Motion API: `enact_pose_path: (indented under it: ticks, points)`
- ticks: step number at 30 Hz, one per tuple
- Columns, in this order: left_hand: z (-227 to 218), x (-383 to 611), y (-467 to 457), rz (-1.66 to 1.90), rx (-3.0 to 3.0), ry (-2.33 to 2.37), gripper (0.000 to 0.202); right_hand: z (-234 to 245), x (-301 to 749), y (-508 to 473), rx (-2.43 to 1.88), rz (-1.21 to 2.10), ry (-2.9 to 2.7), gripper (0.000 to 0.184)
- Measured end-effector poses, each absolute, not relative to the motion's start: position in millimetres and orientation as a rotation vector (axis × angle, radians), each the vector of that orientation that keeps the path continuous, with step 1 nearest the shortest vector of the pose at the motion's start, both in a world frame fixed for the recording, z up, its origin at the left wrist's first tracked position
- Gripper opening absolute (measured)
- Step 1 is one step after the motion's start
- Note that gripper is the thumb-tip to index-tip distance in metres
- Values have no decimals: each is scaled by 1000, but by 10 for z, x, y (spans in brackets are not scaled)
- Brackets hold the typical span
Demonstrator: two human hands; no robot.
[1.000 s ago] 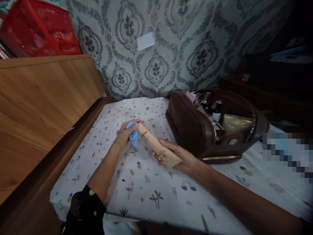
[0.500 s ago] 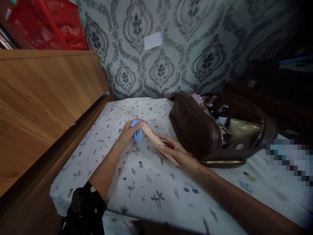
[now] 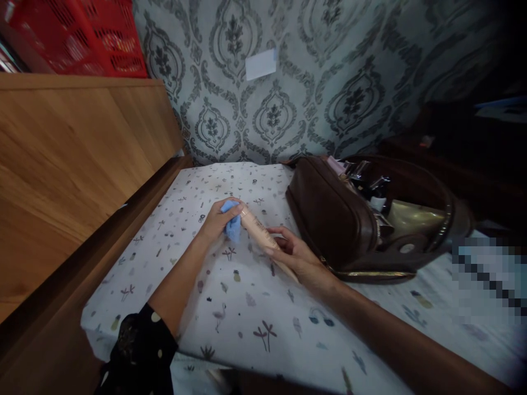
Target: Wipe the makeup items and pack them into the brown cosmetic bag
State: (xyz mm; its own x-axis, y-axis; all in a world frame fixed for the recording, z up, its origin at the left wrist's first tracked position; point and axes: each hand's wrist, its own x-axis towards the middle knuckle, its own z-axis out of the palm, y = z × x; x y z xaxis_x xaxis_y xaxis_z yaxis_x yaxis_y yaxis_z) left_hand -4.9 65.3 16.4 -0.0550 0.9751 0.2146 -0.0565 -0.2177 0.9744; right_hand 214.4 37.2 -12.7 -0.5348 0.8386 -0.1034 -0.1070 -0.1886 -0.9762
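My left hand (image 3: 218,219) is closed around a crumpled blue cloth (image 3: 232,226), pressing it against the upper end of a beige squeeze tube (image 3: 259,230). The tube slants down to the right, and small dark print shows along its side. My right hand (image 3: 294,255) grips the lower part of the tube between thumb and fingers. Both hands are above a white printed sheet (image 3: 247,329). To the right of my right hand stands an open brown toiletry bag (image 3: 329,203) with several bottles and a gold pouch (image 3: 415,216) inside.
A wooden panel (image 3: 82,164) runs along the left, with a red plastic basket (image 3: 82,44) on top. Patterned wallpaper (image 3: 274,115) covers the wall behind, carrying a white paper (image 3: 261,65). A blurred-out patch lies at the far right.
The tube has turned slightly in my hands, so its printed side shows more now. Both hands keep their hold in nearly the same place. The view has shifted a little.
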Motion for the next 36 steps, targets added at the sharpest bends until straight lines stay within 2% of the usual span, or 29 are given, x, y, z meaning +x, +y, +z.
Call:
enact_pose_path:
  ticks: [4, 19, 23, 29, 36]
  points:
    - [181, -48, 644, 1432, 1331, 1068, 42, -94, 2153, 358, -843, 1860, -1348, 52]
    - [226, -27, 586, 1393, 1306, 1001, 39, -80, 2196, 375, -579, 2440, -977, 41]
    - [226, -18, 592, 1385, 1299, 1016, 39, -79, 2187, 359, -643, 2402, -1051, 50]
    - [212, -12, 599, 1322, 1365, 1057, 41, -108, 2160, 312, -845, 2069, -1316, 60]
    - [218, -7, 586, 1306, 1360, 1059, 43, -149, 2151, 339, -778, 2194, -1240, 62]
